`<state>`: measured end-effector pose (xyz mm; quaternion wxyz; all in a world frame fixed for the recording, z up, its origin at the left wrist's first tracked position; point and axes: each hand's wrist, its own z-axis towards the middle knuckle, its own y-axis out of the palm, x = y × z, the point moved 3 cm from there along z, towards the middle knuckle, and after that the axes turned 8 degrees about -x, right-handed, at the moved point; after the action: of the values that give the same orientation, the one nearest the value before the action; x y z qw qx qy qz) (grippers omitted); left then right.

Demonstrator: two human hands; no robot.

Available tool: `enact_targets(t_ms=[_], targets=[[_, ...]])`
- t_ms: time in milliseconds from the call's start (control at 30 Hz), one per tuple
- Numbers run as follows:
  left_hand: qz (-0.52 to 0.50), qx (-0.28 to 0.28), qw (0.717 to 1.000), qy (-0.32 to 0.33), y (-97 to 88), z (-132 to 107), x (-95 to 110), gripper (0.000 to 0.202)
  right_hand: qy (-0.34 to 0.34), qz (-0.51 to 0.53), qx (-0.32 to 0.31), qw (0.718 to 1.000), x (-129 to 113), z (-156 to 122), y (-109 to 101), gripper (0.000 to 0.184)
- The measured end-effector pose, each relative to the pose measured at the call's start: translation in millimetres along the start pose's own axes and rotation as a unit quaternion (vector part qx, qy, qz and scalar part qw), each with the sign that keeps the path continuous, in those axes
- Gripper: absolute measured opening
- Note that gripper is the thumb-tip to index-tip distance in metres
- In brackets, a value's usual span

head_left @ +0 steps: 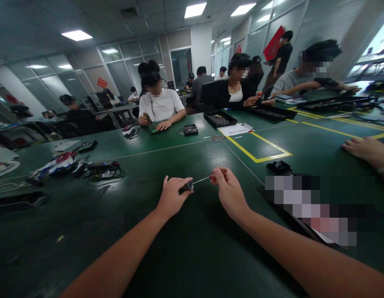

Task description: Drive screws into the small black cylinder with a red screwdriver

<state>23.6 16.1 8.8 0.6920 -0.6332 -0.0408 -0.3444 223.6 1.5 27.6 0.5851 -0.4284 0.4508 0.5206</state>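
Both hands are out over the green table [179,256], forearms reaching in from the near edge and converging toward the middle. Her left hand [171,198] is curled into a loose fist around a dark, stubby screwdriver handle [187,186], thumb up on top, the round end of the handle poking out toward the other hand. From that end a thin metal shaft [200,180] runs to the right, tilted slightly upward, and the right hand [229,191] pinches its far tip between thumb and forefinger, the remaining fingers folded in, wrist bent a little downward. The tool sits just above the tabletop between the two hands, not resting on it as far as I can tell. Just right of the right hand lies a small black object [279,167], and beyond that a yellow taped rectangle [260,151] marks the surface. Off to the left, well apart, a tangle of cables and tools [77,167] is spread out. Another person's bare hand [367,151] rests flat on the table at the far right. Across the table a seated person in a white shirt [161,105] works with both hands down, with a black tray [219,119] near a white sheet of paper [237,129] further along.
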Motion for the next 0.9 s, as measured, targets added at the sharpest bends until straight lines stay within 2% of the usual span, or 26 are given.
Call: enact_targets(t_ms=[267, 400, 600, 900], targets=[[-0.003, -0.002, 1.000, 0.013, -2.6, -0.9, 4.3, 0.036, -0.054, -0.044, -0.038, 0.997, -6.8, -5.5, 1.6, 0.029], [-0.003, 0.009, 1.000, 0.022, -2.6, -1.0, 3.8, 0.035, -0.052, -0.092, -0.067, 0.992, -7.9, -7.0, 2.5, 0.028], [-0.008, 0.001, 1.000, 0.017, -2.7, -0.8, 2.9, 0.035, -0.062, -0.098, -0.053, 0.992, -9.7, -7.9, 1.5, 0.028], [-0.021, -0.017, 1.000, 0.006, -2.8, 0.6, 2.7, 0.040, -0.062, -0.106, -0.064, 0.990, -9.0, -7.8, 2.2, 0.026]])
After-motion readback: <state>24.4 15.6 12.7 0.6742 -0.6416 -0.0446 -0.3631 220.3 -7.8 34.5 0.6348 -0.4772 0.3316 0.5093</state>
